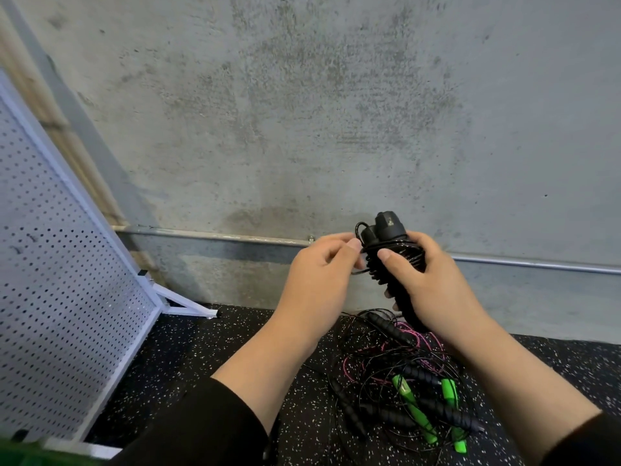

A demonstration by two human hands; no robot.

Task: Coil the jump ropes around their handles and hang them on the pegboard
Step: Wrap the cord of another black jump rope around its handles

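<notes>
**Black handles held between our hands, above the pile**

Bare concrete wall (336, 112) fills most of what we see, with a metal conduit (218, 235) running along its lower part and dark speckled rubber floor (188, 351) below. At the left a white pegboard (60, 280) stands tilted on its frame.

We hold a pair of black handles (389, 257) upright in front of the wall, roughly level with the conduit. Thin black rope (408, 252) is wound around their upper part in several turns. Our right hand (433, 287) is curled round the handles from the right, thumb laid across the coils. Our left hand (322, 274) sits just beside them on the left, its fingertips pinching the rope where it leaves the coil.

Directly below our hands, on the floor against the wall, lies a tangled pile of jump ropes (403, 381): black ribbed handles, two bright green handles (413, 408), thin black cord and some pink cord (423, 338) all crossing one another.
</notes>
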